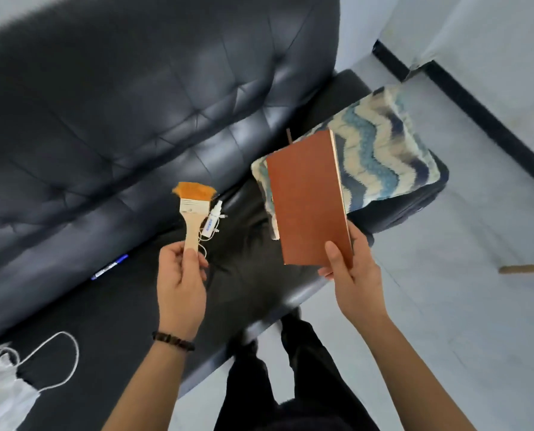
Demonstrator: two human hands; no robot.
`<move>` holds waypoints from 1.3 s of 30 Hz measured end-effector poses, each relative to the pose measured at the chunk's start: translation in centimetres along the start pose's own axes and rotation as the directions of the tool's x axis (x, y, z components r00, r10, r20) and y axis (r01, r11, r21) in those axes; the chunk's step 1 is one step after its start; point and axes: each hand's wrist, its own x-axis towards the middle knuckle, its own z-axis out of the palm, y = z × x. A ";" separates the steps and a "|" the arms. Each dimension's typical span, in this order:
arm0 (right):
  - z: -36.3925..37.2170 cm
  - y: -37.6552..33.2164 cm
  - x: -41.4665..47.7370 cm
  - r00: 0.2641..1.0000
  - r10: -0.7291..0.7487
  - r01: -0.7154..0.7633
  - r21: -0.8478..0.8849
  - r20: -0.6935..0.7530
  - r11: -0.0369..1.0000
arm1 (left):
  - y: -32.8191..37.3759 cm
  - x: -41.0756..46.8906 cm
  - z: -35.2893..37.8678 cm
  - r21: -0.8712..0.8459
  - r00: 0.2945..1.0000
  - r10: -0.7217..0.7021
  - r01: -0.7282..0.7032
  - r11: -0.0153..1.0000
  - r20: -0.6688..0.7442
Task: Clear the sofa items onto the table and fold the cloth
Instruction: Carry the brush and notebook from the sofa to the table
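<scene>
Left hand point(181, 276), brush point(194, 209); right hand point(356, 276), notebook point(307, 197)

Pale grey floor point(446, 290); black baseboard point(492, 126) (runs diagonally) at foot of white wall point(492, 35).

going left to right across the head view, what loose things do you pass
face mask → blue pen → brush → brown notebook → wooden stick

Black tufted leather sofa point(135, 119); pale grey floor point(446, 290); white wall point(492, 42), black skirting point(492, 133) along its base.
</scene>
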 end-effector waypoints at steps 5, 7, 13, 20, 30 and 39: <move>-6.7 -3.1 -7.9 0.970 -0.044 0.058 0.052 -0.241 0.997 | 7.6 -5.4 0.4 -0.111 0.969 0.199 -0.184 0.977 0.149; -8.8 -3.0 -12.4 0.927 0.008 0.030 0.094 -0.375 0.995 | 8.4 -8.0 0.7 -0.121 0.934 0.242 -0.218 0.969 0.263; -15.2 0.2 -25.1 0.723 0.170 -0.020 0.226 -0.669 0.974 | 10.2 -15.4 6.2 -0.155 0.778 0.326 -0.288 0.945 0.537; -23.9 6.7 -36.0 0.381 0.322 0.058 0.370 -0.867 0.927 | 12.5 -29.4 15.5 -0.215 0.450 0.409 -0.421 0.881 0.794; -43.0 22.2 -44.1 0.240 0.418 0.057 0.442 -0.876 0.895 | 10.4 -52.9 34.4 -0.235 0.188 0.389 -0.541 0.807 0.902; -60.9 32.4 -42.5 0.174 0.437 -0.017 0.441 -0.882 0.897 | 9.4 -66.2 51.0 -0.253 0.148 0.365 -0.489 0.835 0.919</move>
